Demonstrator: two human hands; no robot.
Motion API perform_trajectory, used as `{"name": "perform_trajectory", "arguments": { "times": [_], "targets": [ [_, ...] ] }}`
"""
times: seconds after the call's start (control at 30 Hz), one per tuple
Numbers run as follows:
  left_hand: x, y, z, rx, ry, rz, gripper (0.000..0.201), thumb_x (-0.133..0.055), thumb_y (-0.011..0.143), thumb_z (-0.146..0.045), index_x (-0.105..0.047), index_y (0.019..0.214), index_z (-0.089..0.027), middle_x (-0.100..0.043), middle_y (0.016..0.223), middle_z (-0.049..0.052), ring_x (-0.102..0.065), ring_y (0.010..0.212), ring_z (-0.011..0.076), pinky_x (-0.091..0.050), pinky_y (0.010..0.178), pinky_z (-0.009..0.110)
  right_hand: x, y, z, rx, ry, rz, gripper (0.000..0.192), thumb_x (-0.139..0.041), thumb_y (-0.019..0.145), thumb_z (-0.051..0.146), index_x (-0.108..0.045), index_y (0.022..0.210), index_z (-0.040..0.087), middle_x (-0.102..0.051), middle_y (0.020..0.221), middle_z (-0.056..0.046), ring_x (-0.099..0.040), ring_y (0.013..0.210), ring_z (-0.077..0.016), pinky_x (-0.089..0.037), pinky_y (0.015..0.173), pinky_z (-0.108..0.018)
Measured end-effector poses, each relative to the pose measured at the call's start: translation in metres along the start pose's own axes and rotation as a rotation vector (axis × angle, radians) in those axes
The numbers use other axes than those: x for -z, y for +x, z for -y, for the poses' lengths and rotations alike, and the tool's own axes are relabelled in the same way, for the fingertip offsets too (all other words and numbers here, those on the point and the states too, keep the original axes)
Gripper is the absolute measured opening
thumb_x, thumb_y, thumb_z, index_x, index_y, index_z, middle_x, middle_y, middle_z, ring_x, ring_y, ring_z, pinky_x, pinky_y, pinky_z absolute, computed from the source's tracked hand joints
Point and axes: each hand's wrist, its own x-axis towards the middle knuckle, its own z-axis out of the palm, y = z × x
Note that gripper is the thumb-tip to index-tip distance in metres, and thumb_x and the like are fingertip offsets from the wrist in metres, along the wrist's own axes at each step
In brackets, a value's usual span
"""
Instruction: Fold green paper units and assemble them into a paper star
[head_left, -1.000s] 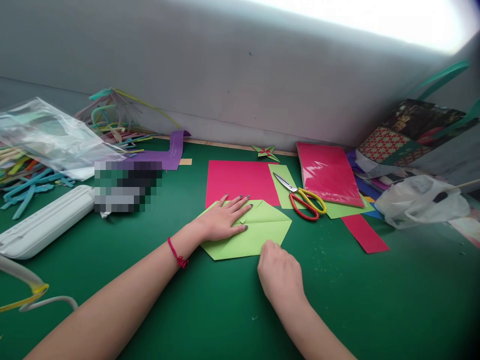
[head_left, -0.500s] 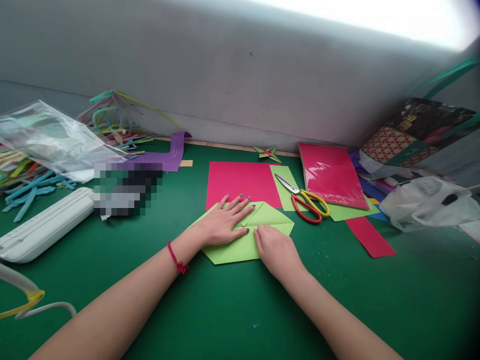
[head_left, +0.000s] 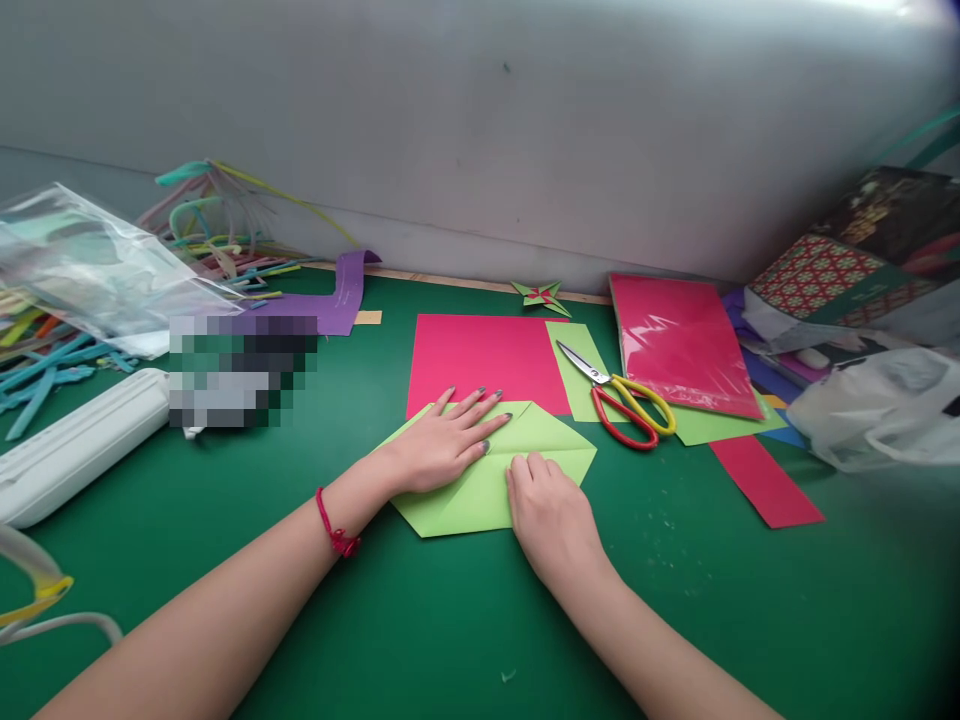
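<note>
A light green sheet of paper lies folded on the green table, with slanted corners and a crease across it. My left hand rests flat on its left part, fingers spread, a red cord bracelet on the wrist. On the paper's right part, my right hand is closed, its curled fingers pressed down on the surface; its fingertips are hidden and I see nothing held in them. Just behind the folded sheet lies a large pink-red sheet of paper. Scissors with one red and one yellow handle lie slightly open to the right.
A wrapped red paper pack, a red strip and a plastic bag lie to the right. A small folded star is by the wall. On the left are a white elongated device, purple paper and colourful strips.
My right hand has shifted slightly down on the green paper, fingers still curled. The small folded flap between my hands no longer shows. The view has moved a little.
</note>
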Motion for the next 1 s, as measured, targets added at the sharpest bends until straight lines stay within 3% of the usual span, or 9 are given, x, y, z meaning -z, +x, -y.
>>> {"name": "perform_trajectory", "arguments": {
  "times": [0.4, 0.67, 0.83, 1.0],
  "targets": [
    [0.0, 0.0, -0.003, -0.009, 0.029, -0.026, 0.057, -0.019, 0.088, -0.053, -0.007, 0.139, -0.03, 0.002, 0.147, -0.001, 0.0, 0.134, 0.0215, 0.004, 0.105, 0.043, -0.002, 0.001, 0.0, -0.023, 0.008, 0.023, 0.019, -0.037, 0.089, 0.021, -0.047, 0.073, 0.018, -0.052, 0.067, -0.004, -0.047, 0.062, -0.0157, -0.028, 0.055, -0.028],
    [-0.002, 0.0, -0.006, 0.009, 0.06, -0.088, 0.047, -0.018, 0.092, -0.041, -0.012, 0.138, -0.031, -0.003, 0.147, -0.001, -0.003, 0.134, 0.0205, 0.0, 0.106, 0.045, -0.003, -0.002, 0.0, -0.023, 0.012, 0.036, 0.02, -0.034, 0.09, 0.021, -0.047, 0.074, 0.019, -0.052, 0.069, -0.003, -0.048, 0.063, -0.0164, -0.028, 0.056, -0.028],
    [-0.003, -0.005, -0.031, 0.18, 0.079, -0.253, 0.053, -0.019, 0.092, -0.036, -0.006, 0.14, -0.019, -0.007, 0.147, 0.006, -0.007, 0.134, 0.0191, -0.008, 0.107, 0.043, -0.003, -0.002, 0.001, -0.038, 0.006, 0.014, 0.021, -0.034, 0.09, 0.023, -0.047, 0.074, 0.019, -0.052, 0.07, -0.004, -0.048, 0.064, -0.0168, -0.029, 0.056, -0.029],
    [-0.017, -0.016, -0.056, 0.342, 0.154, -0.289, 0.053, -0.024, 0.09, -0.035, -0.017, 0.138, -0.014, -0.013, 0.146, 0.009, -0.011, 0.133, 0.0231, -0.01, 0.107, 0.048, -0.005, -0.002, 0.002, -0.033, 0.015, -0.018, 0.02, -0.035, 0.089, 0.024, -0.048, 0.075, 0.018, -0.053, 0.07, -0.004, -0.048, 0.063, -0.0166, -0.03, 0.056, -0.028]
  ]
}}
